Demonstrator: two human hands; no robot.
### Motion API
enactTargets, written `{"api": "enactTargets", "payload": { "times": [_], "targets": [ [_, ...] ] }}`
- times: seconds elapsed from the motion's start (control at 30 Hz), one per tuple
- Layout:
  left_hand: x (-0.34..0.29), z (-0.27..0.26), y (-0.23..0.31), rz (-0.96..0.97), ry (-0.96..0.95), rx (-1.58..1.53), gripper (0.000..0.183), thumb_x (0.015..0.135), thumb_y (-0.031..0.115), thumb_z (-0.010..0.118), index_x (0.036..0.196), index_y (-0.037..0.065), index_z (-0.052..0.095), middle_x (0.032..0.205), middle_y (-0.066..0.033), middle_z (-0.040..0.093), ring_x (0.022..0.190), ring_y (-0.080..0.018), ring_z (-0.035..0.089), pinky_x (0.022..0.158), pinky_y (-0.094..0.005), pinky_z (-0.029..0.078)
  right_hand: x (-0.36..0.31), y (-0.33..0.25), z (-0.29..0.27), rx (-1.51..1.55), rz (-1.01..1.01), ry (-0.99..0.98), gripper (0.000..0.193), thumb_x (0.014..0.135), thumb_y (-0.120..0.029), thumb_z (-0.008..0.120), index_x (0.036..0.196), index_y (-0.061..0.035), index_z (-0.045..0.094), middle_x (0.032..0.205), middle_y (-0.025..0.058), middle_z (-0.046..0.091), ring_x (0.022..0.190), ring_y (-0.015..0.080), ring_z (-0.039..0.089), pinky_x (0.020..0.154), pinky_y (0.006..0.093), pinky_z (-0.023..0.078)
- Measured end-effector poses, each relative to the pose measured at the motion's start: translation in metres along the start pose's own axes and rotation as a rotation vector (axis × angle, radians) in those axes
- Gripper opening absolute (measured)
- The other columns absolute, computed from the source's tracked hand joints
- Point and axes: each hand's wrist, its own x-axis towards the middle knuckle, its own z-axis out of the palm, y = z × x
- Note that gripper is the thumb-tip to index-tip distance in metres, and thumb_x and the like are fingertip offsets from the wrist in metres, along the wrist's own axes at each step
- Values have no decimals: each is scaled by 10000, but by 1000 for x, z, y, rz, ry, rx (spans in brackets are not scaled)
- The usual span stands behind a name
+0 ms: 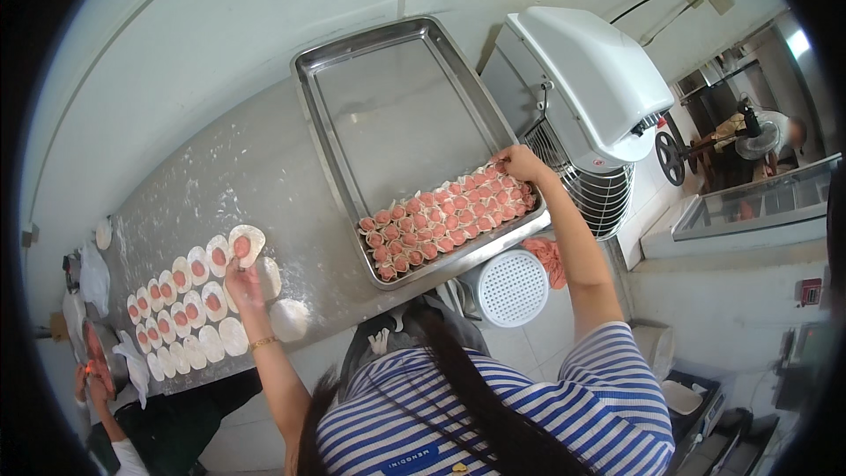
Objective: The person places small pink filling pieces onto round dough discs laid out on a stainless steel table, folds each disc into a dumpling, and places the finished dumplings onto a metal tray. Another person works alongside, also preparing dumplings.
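My left hand (245,286) is closed on the edge of a round dough wrapper (250,234) with a dab of pink meat filling, at the right end of the wrapper rows. Several more wrappers (196,269) lie in overlapping rows on the metal table, many with filling and the nearest row bare. My right hand (522,163) reaches over the right rim of a large metal tray (330,159), its fingers pinched at the far right end of the packed open-topped dumplings (445,220). What sits between those fingertips is mostly hidden, seemingly a dumpling.
A white dough mixer (590,79) with a wire guard stands right of the tray. Below the table edge is a white perforated stool (513,289). Another person's hands (99,381) work at the far left by a bowl of meat (95,344). Flour dusts the metal table (203,176).
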Motion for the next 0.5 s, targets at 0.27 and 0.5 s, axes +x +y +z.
{"api": "enactTargets", "payload": {
  "times": [0.27, 0.5],
  "targets": [
    [-27, 23, -9, -112, -68, -65, 154, 866, 77, 546, 978, -29, 547, 1026, -130, 616, 956, -230, 618, 836, -343, 534, -4, -7, -7, 6, -15, -52, 324, 686, 16, 539, 963, -46, 696, 845, 191, 667, 774, 278, 654, 737, 311, 500],
    [-68, 69, -19, -165, -144, -118, 214, 880, 103, 543, 1048, -28, 528, 1085, -139, 600, 1049, -241, 585, 902, -361, 516, 2, -69, 3, 82, -206, 290, 288, 781, -8, 531, 1035, -46, 661, 865, 105, 660, 722, 214, 641, 688, 329, 494]
  ]
}}
